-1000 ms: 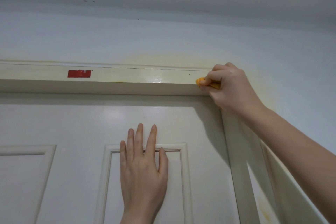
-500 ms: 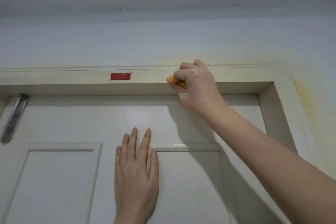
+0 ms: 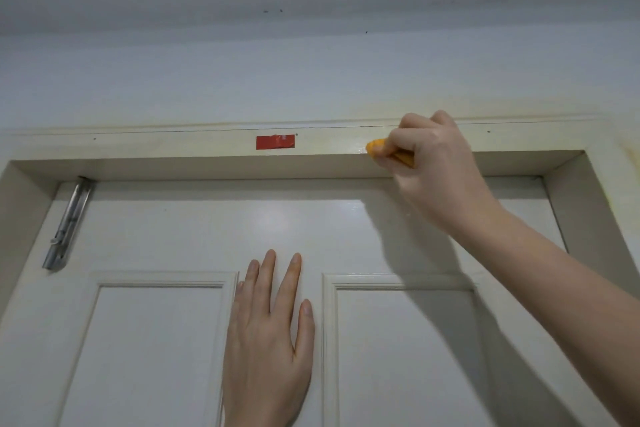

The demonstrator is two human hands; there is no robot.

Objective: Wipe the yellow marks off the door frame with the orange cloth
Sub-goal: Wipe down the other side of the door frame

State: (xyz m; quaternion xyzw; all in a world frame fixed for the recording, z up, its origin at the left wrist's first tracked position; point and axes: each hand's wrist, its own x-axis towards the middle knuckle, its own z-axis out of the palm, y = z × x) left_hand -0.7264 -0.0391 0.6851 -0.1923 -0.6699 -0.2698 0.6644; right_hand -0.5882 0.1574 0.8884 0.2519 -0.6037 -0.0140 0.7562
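Observation:
My right hand (image 3: pixel 434 170) grips the bunched orange cloth (image 3: pixel 375 147) and presses its tip against the cream top rail of the door frame (image 3: pixel 173 146), right of the middle. Most of the cloth is hidden inside my fingers. Faint yellow marks (image 3: pixel 628 163) tint the frame's upper right corner and the wall just above the rail. My left hand (image 3: pixel 266 343) lies flat on the white door (image 3: pixel 156 225) below, fingers straight and pointing up.
A red tape patch (image 3: pixel 275 142) sticks on the rail left of the cloth. A metal door-closer arm (image 3: pixel 67 225) hangs at the door's top left corner. White wall and ceiling fill the space above.
The view has shifted left, showing the whole top rail and the closer arm. My right hand slid the cloth left along the rail, then slightly back right. My left hand stays flat on the door.

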